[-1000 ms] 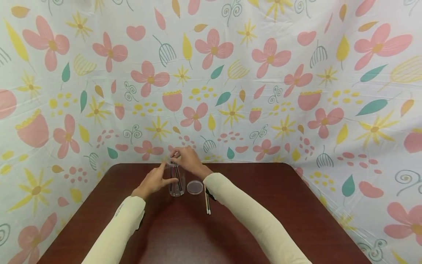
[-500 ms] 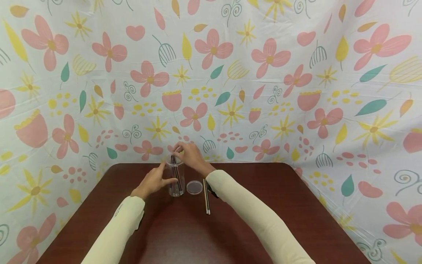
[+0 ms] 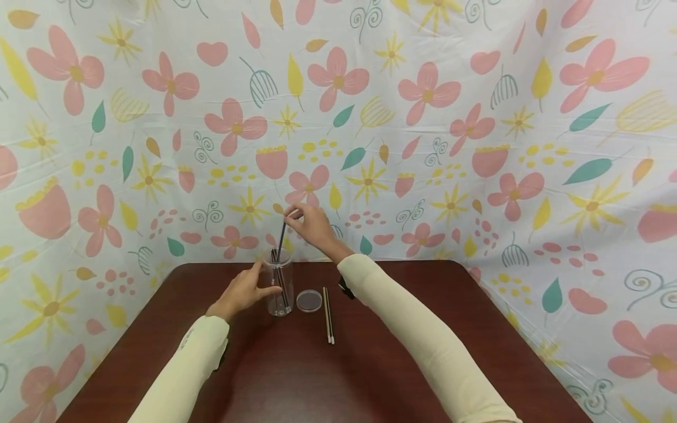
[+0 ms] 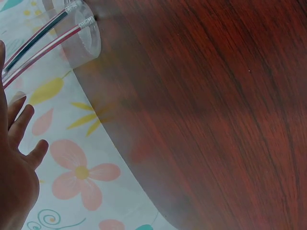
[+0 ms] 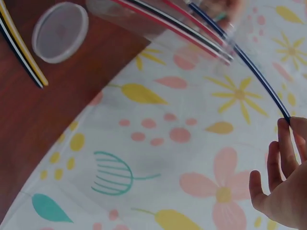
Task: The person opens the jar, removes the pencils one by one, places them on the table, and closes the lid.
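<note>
A clear plastic jar (image 3: 272,306) stands upright at the back of the table. My left hand (image 3: 240,295) holds it from the left, thumb across the front and fingers behind. Above the rim, my right hand (image 3: 313,228) pinches the upper end of a dark blue pencil (image 3: 282,238), most of which is out of the jar. Inside, other pencils lean, among them a red striped pencil (image 4: 48,50) and a dark one (image 4: 45,32), with metal-banded ends at the jar's bottom. The right wrist view shows the blue pencil (image 5: 263,80) slanting from the mouth to my fingertips.
A round clear lid (image 3: 309,301) lies flat right of the jar. Beside it, a yellow pencil (image 5: 20,39) and a black pencil (image 5: 23,61) lie side by side. Flowered cloth (image 3: 370,147) hangs behind the brown table (image 3: 402,329).
My right hand has risen from the jar's mouth, drawing the blue pencil upward. My left hand keeps its hold on the jar. The view has shifted slightly.
</note>
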`<state>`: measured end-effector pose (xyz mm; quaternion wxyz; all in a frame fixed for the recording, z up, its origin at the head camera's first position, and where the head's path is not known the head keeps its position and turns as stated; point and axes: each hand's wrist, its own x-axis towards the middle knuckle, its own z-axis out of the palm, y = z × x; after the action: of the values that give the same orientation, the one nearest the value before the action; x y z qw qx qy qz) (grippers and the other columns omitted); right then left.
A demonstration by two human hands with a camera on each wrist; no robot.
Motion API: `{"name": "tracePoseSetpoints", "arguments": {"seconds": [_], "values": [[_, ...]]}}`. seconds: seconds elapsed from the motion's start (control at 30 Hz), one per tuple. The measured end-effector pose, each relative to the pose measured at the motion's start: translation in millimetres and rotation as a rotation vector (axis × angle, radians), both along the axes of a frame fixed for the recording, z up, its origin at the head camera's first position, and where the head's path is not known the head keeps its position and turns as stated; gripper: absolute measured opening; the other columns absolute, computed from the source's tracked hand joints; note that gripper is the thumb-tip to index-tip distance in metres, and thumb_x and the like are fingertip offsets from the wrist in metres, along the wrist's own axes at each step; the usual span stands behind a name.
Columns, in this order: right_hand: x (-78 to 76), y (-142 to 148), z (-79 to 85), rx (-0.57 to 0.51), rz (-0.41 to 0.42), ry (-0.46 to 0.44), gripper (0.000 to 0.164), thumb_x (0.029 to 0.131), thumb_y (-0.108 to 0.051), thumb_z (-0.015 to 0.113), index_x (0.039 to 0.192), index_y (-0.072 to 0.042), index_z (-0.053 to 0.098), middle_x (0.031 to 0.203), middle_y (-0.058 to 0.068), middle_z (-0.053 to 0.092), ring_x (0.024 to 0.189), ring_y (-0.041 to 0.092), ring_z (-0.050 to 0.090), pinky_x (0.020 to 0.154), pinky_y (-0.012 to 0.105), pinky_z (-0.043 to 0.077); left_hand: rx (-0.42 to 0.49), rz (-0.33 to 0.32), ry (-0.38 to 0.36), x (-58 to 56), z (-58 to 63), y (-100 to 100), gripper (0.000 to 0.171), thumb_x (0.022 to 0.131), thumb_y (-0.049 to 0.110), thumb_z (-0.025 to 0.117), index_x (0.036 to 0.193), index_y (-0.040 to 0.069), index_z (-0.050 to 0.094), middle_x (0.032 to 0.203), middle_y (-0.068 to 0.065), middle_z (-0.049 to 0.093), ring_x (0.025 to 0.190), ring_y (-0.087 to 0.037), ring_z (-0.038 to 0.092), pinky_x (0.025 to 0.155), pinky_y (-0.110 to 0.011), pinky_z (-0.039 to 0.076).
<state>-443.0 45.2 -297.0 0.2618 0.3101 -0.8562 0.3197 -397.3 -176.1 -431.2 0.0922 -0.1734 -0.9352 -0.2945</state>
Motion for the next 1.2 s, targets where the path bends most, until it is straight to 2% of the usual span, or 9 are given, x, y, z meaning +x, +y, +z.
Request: {"name": "tracePoseSetpoints", "arguments": {"seconds": [0.13,0.3,0.43,0.53,0.6,0.7,0.9,1.07,1.2], "values": [[-1.7,7.5,13.2,-0.033,-0.021,0.027,0.014,0.101,-0.022,0.071,0.11,-0.012,0.074,0.105,0.009,0.079,0.065,0.016,0.071,0.048,0.025,0.044,-0.009,0.003,0.02,1.7,0.4,1.2,0.101,0.09,0.05,0.08,0.16,0.001,0.027,0.147,-0.029,0.054,0.132,-0.045,0.056,0.106,-0.06,0.046],[-1.6,16.1,28.6,-0.048,-0.046,0.003,0.017,0.103,-0.026,0.069,0.112,-0.012,0.074,0.106,0.007,0.078,0.084,0.018,0.074,0.06,0.026,0.053,-0.011,0.011,0.009,3.2,1.5,1.4,0.104,0.089,0.051,0.08,0.162,0.0,0.025,0.15,-0.029,0.051,0.135,-0.045,0.053,0.109,-0.06,0.045],[-1.5,24.3,40.5,-0.084,-0.05,0.007,0.021,0.103,-0.027,0.068,0.113,-0.01,0.075,0.105,0.008,0.079,0.068,0.018,0.07,0.054,0.025,0.045,-0.014,0.005,0.013,4.1,1.8,1.1,0.104,0.089,0.052,0.08,0.161,-0.001,0.026,0.149,-0.03,0.051,0.134,-0.046,0.054,0.108,-0.06,0.045],[-3.1,30.9,47.3,-0.093,-0.067,0.031,0.021,0.103,-0.028,0.069,0.114,-0.012,0.075,0.105,0.007,0.079,0.052,0.016,0.061,0.048,0.024,0.036,-0.014,0.0,0.02,4.3,1.5,0.8,0.104,0.089,0.053,0.08,0.16,-0.001,0.027,0.148,-0.03,0.052,0.133,-0.046,0.054,0.107,-0.06,0.045],[-3.9,35.4,51.2,-0.104,-0.075,0.036,0.022,0.102,-0.029,0.07,0.114,-0.011,0.075,0.105,0.006,0.079,0.049,0.014,0.056,0.047,0.024,0.033,-0.013,0.001,0.022,4.4,1.4,0.9,0.104,0.088,0.053,0.08,0.16,-0.001,0.027,0.148,-0.03,0.053,0.133,-0.045,0.055,0.108,-0.06,0.045],[-4.4,42.5,56.2,-0.122,-0.088,0.043,0.022,0.101,-0.03,0.071,0.113,-0.012,0.076,0.103,0.005,0.08,0.055,0.014,0.06,0.048,0.023,0.033,-0.01,0.0,0.025,4.7,1.2,1.8,0.105,0.089,0.052,0.08,0.161,-0.002,0.026,0.149,-0.029,0.052,0.134,-0.045,0.054,0.108,-0.06,0.045],[-6.1,55.1,64.6,-0.15,-0.092,0.073,0.019,0.101,-0.027,0.072,0.11,-0.01,0.075,0.103,0.009,0.079,0.084,0.025,0.074,0.055,0.026,0.042,0.001,-0.004,0.008,3.9,1.8,2.8,0.104,0.09,0.048,0.08,0.162,-0.001,0.024,0.152,-0.029,0.049,0.137,-0.045,0.051,0.109,-0.061,0.044],[-8.3,66.6,64.9,-0.159,-0.117,0.056,0.02,0.102,-0.025,0.07,0.113,-0.008,0.075,0.105,0.012,0.079,0.082,0.028,0.075,0.053,0.027,0.039,-0.006,-0.002,-0.002,2.4,1.8,1.8,0.104,0.09,0.05,0.08,0.161,-0.001,0.024,0.154,-0.028,0.047,0.138,-0.044,0.05,0.109,-0.06,0.044],[-9.4,75.7,57.8,-0.169,-0.123,0.007,0.018,0.102,-0.022,0.069,0.113,-0.009,0.075,0.106,0.011,0.079,0.084,0.027,0.075,0.054,0.028,0.041,-0.008,-0.002,0.001,2.9,1.8,1.0,0.105,0.09,0.051,0.079,0.161,-0.002,0.024,0.153,-0.028,0.048,0.138,-0.045,0.051,0.109,-0.06,0.044]]}}
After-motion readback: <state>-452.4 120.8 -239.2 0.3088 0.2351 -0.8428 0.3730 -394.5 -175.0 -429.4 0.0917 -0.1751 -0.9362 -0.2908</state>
